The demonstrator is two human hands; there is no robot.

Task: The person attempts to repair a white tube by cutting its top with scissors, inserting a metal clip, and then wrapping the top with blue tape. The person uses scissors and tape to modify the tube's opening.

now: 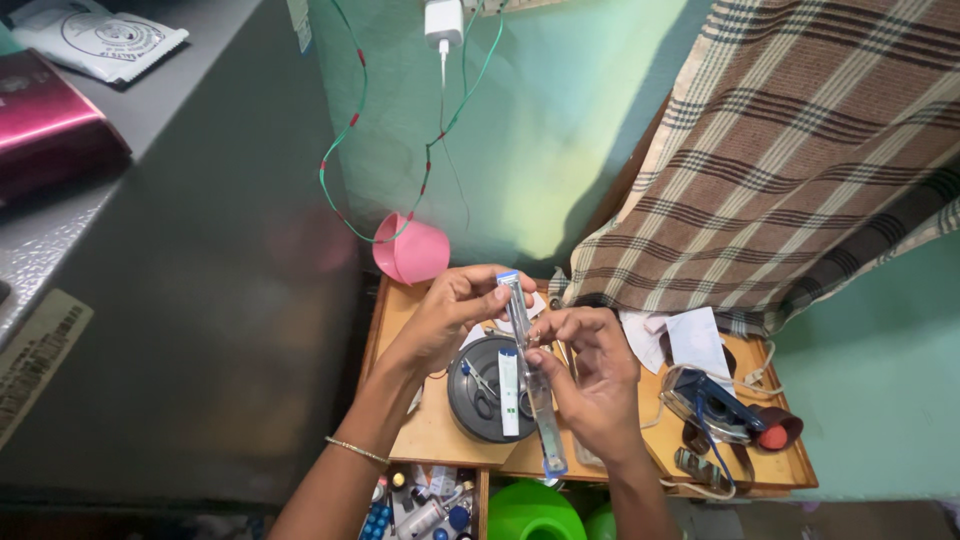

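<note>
A green wall (560, 130) is seen beyond the grip, a wooden table (440, 440) beneath, a checked cloth (780, 150) hung rightward.

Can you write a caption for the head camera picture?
Both hands, left hand and right hand, hold a clear pen above a wooden table.

The round green plastic tub (535, 512) is being cut off by the bottom edge; the wooden table's (440, 440) right-hand part is being hidden under the brown checked cloth (790, 150).
</note>
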